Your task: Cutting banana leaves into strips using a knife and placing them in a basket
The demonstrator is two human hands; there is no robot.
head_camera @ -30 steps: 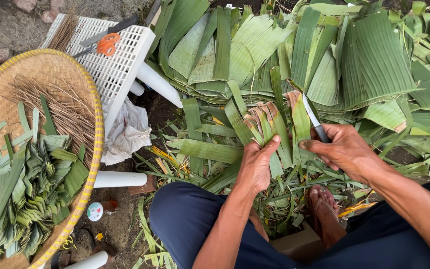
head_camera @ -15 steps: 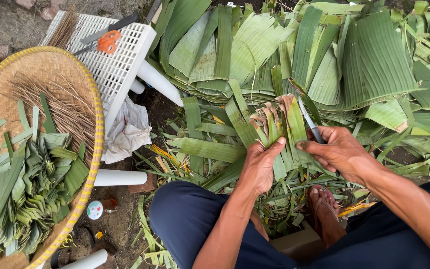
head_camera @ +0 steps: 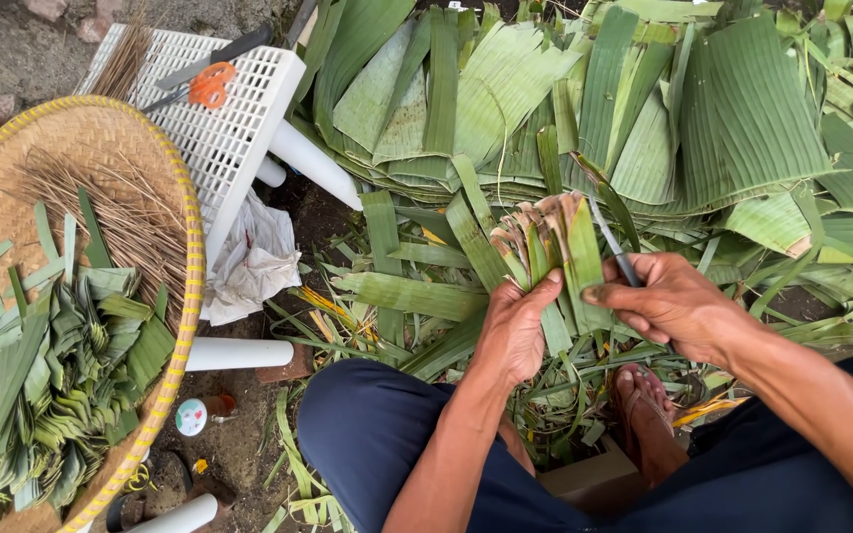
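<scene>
head camera, looking steeply down, close

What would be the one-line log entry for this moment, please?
left hand: grips leaf strip bundle | right hand: holds knife against bundle | woven tray: folded leaves, at left

woven tray [head_camera: 101, 128] of folded leaf strips [head_camera: 51, 385] | white stool [head_camera: 229, 128] | orange scissors [head_camera: 204, 84] | crumpled cloth [head_camera: 254, 262]

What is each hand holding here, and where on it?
Left hand grips the leaf-strip bundle at its lower end; right hand holds a knife by its handle.
</scene>
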